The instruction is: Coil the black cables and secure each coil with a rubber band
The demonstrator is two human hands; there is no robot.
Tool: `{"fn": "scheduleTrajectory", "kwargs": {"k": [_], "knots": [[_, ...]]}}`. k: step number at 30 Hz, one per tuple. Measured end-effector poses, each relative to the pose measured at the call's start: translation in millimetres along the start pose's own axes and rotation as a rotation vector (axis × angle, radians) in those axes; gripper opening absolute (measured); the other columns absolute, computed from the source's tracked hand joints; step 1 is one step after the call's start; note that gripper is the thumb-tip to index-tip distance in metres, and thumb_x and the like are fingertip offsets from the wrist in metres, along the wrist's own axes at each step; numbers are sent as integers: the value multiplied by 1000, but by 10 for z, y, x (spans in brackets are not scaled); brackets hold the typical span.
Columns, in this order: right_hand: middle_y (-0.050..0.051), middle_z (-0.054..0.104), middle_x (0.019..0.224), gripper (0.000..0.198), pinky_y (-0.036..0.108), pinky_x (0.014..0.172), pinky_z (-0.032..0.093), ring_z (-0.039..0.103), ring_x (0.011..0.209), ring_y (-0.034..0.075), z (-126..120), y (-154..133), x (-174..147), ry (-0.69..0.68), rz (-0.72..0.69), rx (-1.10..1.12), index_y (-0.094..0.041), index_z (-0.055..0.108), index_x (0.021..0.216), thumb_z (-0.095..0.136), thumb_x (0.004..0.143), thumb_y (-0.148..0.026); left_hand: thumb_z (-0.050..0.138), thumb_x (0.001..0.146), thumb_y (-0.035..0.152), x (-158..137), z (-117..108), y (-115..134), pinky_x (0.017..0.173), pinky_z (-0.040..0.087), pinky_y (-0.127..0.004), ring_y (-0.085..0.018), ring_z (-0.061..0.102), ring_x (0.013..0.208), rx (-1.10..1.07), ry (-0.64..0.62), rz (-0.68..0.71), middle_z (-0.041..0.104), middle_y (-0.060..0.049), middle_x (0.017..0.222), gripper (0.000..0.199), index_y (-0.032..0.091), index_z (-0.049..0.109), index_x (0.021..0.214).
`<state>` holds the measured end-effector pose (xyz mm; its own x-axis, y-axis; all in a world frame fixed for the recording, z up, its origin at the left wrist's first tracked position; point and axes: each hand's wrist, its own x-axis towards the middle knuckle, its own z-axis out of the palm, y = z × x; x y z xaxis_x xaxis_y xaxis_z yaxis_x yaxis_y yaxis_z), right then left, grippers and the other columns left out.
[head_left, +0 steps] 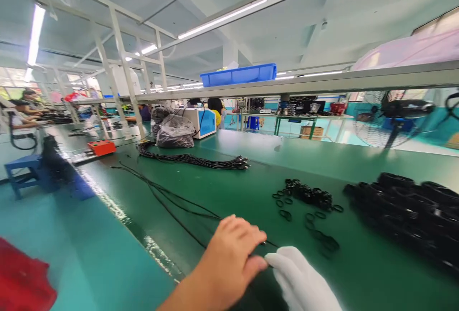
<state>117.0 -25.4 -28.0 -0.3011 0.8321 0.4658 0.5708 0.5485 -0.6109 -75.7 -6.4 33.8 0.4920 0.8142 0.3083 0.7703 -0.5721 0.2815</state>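
My left hand (233, 256), bare, curls its fingers over black cables (179, 199) that run in from the left across the green tabletop. A dark cable piece shows just past its fingertips, and its thumb stands apart from the index finger. Close by on the right is my right hand (303, 275) in a white glove. Its fingers are pressed together, their tips near the left thumb; whatever lies between them is hidden. Small black rings (308, 194) lie scattered beyond the hands. A bundle of black cables (193, 159) rests farther back.
A large pile of coiled black cables (405, 210) sits at right. Toward the back stand a plastic-wrapped bag (175, 132) and a blue-white machine (206, 122). An orange box (102, 147) is at left. Overhead, a shelf carries a blue tray (238, 76). Co-workers sit far left.
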Motion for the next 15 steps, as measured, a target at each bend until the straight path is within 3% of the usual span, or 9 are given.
{"fn": "scheduleTrajectory", "kwargs": {"k": [2, 5, 6, 10, 15], "knots": [[2, 58, 77, 14, 25, 66, 47, 56, 70, 14, -51, -124, 69, -110, 188, 147, -22, 59, 79, 45, 77, -23, 54, 86, 25, 50, 73, 169, 87, 39, -34, -16, 55, 78, -55, 18, 76, 65, 1, 78, 10, 21, 63, 83], [-1, 58, 61, 17, 19, 42, 35, 45, 44, 8, -117, -193, 152, -457, 696, 644, -17, 56, 82, 48, 67, -15, 48, 88, 19, 175, 49, 271, 78, 39, -32, -14, 51, 68, -44, 14, 5, 60, 2, 68, 22, 18, 60, 70], [0, 60, 60, 19, 18, 38, 31, 42, 38, 6, -127, -162, 161, -559, 776, 848, -15, 57, 83, 49, 66, -16, 49, 87, 19, 220, 12, 291, 78, 38, -32, -13, 50, 68, -47, -25, -2, 59, 2, 68, 21, 18, 60, 70], [10, 68, 72, 36, 18, 41, 42, 57, 46, 9, -114, 76, 112, -781, 714, 1455, -4, 63, 89, 61, 63, -29, 54, 82, 17, 373, -123, 380, 78, 36, -29, -13, 48, 72, -156, -204, 56, 56, 4, 69, 16, 22, 63, 70], [14, 70, 85, 52, 21, 51, 51, 67, 65, 16, -77, 179, 75, -930, 610, 1761, -2, 58, 108, 56, 62, -26, 55, 79, 11, 556, -103, 420, 81, 36, -24, -12, 51, 84, -429, -319, 129, 59, 5, 77, 16, 23, 65, 73]]}}
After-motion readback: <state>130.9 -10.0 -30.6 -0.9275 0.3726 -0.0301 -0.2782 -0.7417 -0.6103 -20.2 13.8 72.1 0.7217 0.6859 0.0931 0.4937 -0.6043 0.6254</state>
